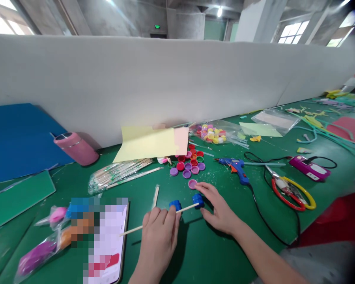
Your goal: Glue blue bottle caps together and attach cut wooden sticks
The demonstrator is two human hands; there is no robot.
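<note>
My left hand (159,232) is closed around a thin wooden stick (189,207), which slants up to the right. One blue bottle cap piece (175,204) shows just beyond its fingers; whether the hand also grips it, I cannot tell. A second blue cap piece (198,200) is at the stick's right end. Around that end my right hand (217,207) is open, thumb and fingers apart. Its index fingertip reaches the edge of a purple-pink bottle cap (192,184). Beyond lies a cluster of loose caps, with a purple cap (187,173) and a red cap (180,166) among them.
To the right lie a blue glue gun (235,167), red-and-yellow-handled scissors (292,191) and a purple device (309,169) with black cables. At left are a phone (111,232), bagged sticks (121,173) and a pink bottle (77,149). A white partition (154,86) stands behind.
</note>
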